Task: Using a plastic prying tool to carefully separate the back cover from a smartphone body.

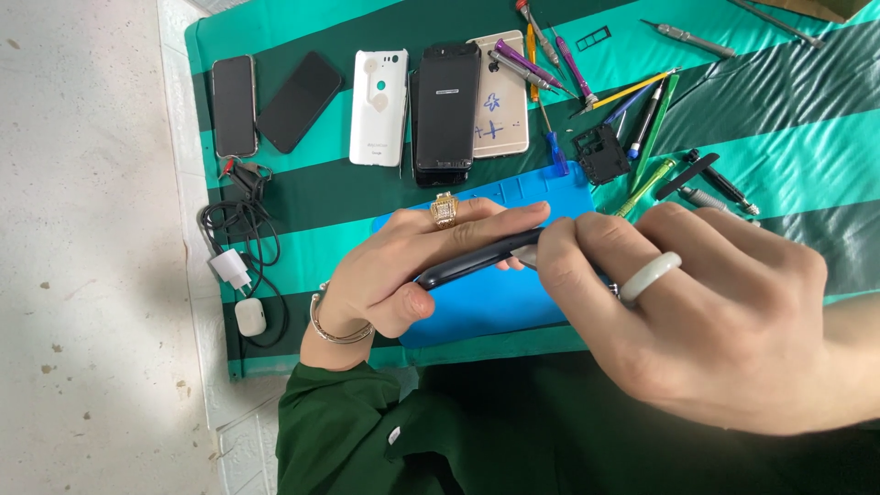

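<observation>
My left hand (417, 266), with a gold ring and a bracelet, grips a dark phone (477, 261) edge-on above a blue work mat (486, 307). My right hand (706, 312), wearing a pale ring, pinches the phone's right end with thumb and forefinger; whatever sits between those fingertips is hidden. Both hands hover over the mat at the centre of the view.
A green striped cloth (779, 119) covers the table. Several phones and a white back cover (379, 105) lie in a row at the back. Screwdrivers and pry tools (642, 101) are scattered at the right. A charger with cable (234, 266) lies at the left edge.
</observation>
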